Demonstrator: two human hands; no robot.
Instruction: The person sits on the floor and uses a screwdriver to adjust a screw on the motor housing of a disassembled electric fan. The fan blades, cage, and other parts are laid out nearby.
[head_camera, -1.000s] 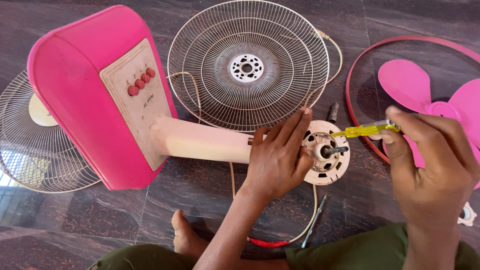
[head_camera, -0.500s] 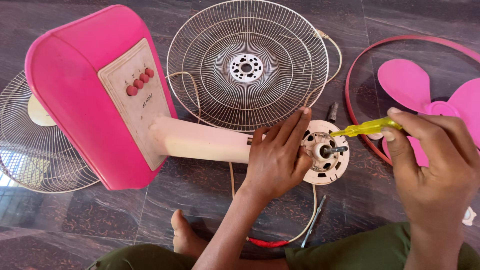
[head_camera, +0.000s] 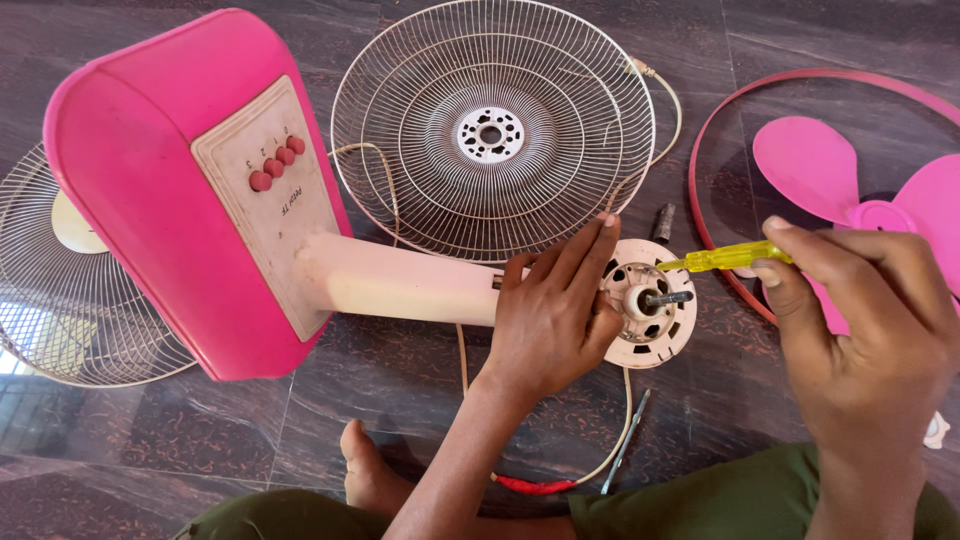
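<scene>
On the dark stone floor, nearest the person's legs, the left hand (head_camera: 548, 322) lies flat with fingers spread over the round cream plastic motor face (head_camera: 648, 302) of the pink table fan (head_camera: 190, 200) lying on its side, pressing it at its left rim. The right hand (head_camera: 868, 330) pinches the yellow-handled screwdriver (head_camera: 722, 259), whose long axis runs nearly level, tip leftward to the face's upper right edge, just above the metal shaft (head_camera: 668, 298). Farther off lie a round wire guard (head_camera: 492, 130) and pink blades (head_camera: 850, 190).
</scene>
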